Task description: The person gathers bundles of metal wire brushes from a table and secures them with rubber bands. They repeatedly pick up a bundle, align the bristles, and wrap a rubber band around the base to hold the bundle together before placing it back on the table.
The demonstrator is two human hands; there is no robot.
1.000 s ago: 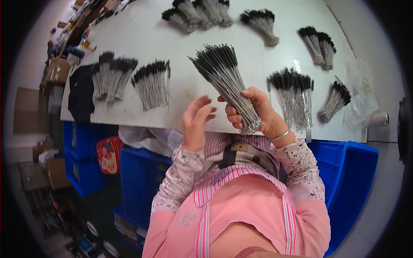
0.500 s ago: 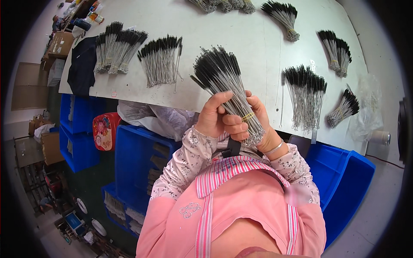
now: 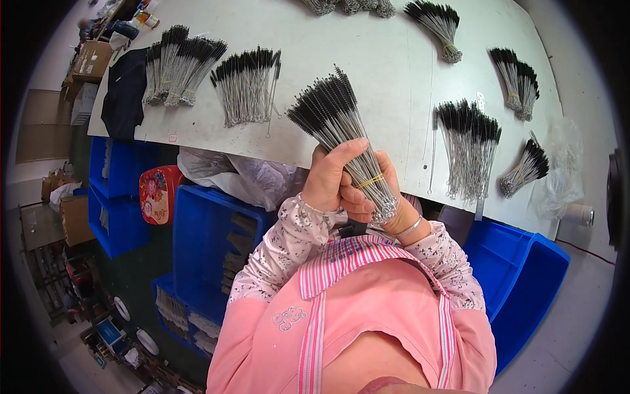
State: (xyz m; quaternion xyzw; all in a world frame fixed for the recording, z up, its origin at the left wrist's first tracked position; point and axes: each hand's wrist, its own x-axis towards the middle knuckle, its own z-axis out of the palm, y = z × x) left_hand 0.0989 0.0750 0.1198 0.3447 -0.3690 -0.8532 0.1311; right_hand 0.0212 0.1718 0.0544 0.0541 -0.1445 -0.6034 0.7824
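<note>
A bundle of black-bristled wire brushes [image 3: 344,134] is held up before my chest, over the table's near edge. Its bristle ends fan out up and to the left, and a yellow rubber band [image 3: 369,181] rings the silver wire handles near their looped ends. My left hand [image 3: 330,172] grips the bundle from the left, its thumb laid across the handles above the band. Lower down, my right hand [image 3: 396,192] is closed around the handles from the right, with fingertips showing on the left side. Part of both palms is hidden behind the bundle.
On the white table [image 3: 354,39] lie loose brushes [image 3: 246,88] at the left, another loose group [image 3: 467,151] at the right, and several banded bundles [image 3: 440,29]. A dark cloth [image 3: 125,95] hangs over the left edge. Blue crates [image 3: 210,243] stand below, with another blue bin [image 3: 518,276] at right.
The bundle has tipped a little further left, its bristles bunched more evenly. My left thumb has moved further across the handles, while my right hand keeps its hold lower down.
</note>
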